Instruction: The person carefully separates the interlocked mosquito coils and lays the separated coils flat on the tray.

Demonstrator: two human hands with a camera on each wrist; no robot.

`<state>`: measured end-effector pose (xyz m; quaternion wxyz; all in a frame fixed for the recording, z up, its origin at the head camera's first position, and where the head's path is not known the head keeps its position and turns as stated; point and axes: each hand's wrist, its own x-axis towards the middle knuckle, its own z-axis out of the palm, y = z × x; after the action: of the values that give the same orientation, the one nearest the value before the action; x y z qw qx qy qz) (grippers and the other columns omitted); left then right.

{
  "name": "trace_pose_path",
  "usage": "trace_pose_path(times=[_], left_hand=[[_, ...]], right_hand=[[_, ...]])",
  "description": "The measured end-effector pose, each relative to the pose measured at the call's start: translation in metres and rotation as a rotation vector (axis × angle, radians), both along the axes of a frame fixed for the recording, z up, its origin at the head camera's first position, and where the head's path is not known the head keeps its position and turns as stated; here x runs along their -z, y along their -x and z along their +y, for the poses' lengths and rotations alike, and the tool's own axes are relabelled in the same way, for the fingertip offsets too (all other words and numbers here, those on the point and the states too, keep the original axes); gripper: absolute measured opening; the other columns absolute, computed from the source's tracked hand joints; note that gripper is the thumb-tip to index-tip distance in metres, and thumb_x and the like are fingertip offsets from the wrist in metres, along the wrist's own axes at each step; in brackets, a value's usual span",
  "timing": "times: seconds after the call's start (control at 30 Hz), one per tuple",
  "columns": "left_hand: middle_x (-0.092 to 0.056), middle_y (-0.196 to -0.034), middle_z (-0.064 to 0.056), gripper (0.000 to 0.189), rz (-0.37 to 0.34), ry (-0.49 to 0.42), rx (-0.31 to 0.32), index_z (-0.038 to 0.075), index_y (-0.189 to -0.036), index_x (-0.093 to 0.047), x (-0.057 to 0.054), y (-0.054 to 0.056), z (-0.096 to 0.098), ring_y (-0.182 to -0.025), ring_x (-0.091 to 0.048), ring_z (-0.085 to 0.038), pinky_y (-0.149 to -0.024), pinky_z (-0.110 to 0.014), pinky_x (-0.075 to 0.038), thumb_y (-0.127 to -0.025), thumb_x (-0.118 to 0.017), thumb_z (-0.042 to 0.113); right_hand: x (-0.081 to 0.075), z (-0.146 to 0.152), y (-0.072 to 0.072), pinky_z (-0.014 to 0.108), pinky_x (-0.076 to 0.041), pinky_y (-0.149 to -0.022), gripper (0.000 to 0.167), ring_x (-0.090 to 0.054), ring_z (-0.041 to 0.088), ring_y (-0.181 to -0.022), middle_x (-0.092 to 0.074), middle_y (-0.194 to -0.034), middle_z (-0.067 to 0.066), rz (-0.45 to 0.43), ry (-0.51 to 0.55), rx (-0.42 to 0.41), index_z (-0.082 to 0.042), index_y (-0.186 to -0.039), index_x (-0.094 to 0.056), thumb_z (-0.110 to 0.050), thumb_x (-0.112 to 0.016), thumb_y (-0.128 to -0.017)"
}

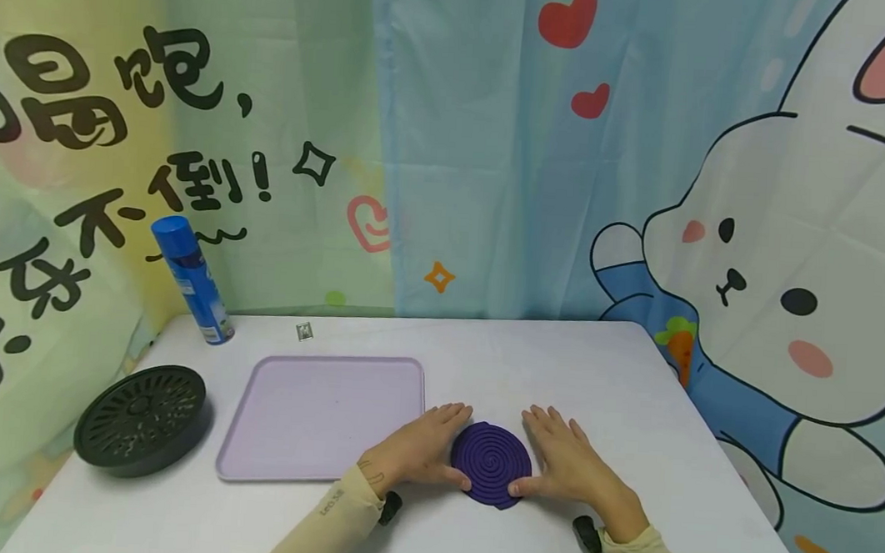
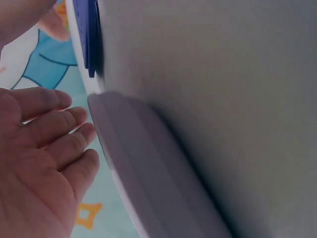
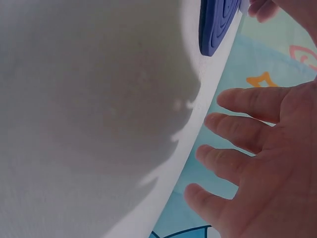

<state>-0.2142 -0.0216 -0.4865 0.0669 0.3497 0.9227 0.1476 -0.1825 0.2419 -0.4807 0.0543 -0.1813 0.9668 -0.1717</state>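
Observation:
A dark purple spiral disc, by its look a mosquito coil [image 1: 491,463], lies flat on the white table in the head view. On its left is my left hand [image 1: 426,447], fingers extended and thumb tip at the coil's lower left edge. My right hand [image 1: 571,463] flanks the other side, fingers spread and thumb tip at the lower right edge. Whether the thumbs press on it, I cannot tell. Both wrist views show straight, parted fingers and bare palms, on the left hand [image 2: 44,153] and right hand [image 3: 267,153], with the coil's edge near the top.
Just left of my left hand lies a shallow lilac tray [image 1: 319,480]. Farther left stands a round black slotted container [image 1: 142,419]. A blue spray can [image 1: 194,280] and a small metal piece [image 1: 304,331] are at the back. A printed curtain [image 1: 477,186] hangs behind the table.

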Motion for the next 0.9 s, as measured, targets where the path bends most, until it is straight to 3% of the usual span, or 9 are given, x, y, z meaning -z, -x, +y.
trace_pose_path(times=[0.4, 0.9], left_hand=[[-0.039, -0.16, -0.013, 0.113, -0.013, 0.075, -0.022, 0.005, -0.157, -0.032, 0.006, 0.0, 0.008, -0.148, -0.039, -0.028, -0.123, -0.039, -0.03, -0.073, -0.083, 0.061], [-0.037, -0.161, -0.013, 0.12, -0.03, 0.178, -0.013, 0.002, -0.156, -0.033, 0.002, 0.0, 0.015, -0.15, -0.035, -0.027, -0.124, -0.037, -0.028, -0.068, -0.084, 0.066]], right_hand=[[0.007, -0.003, 0.004, 0.074, -0.021, -0.113, 0.116, -0.028, 0.057, -0.144, -0.035, -0.154, 0.035, 0.005, 0.025, -0.048, 0.011, -0.148, -0.039, -0.058, -0.087, -0.068], [0.005, -0.004, 0.002, 0.075, -0.015, -0.115, 0.122, -0.022, 0.055, -0.148, -0.028, -0.16, 0.031, -0.115, 0.033, -0.076, 0.007, -0.152, -0.035, -0.061, -0.088, -0.065]])
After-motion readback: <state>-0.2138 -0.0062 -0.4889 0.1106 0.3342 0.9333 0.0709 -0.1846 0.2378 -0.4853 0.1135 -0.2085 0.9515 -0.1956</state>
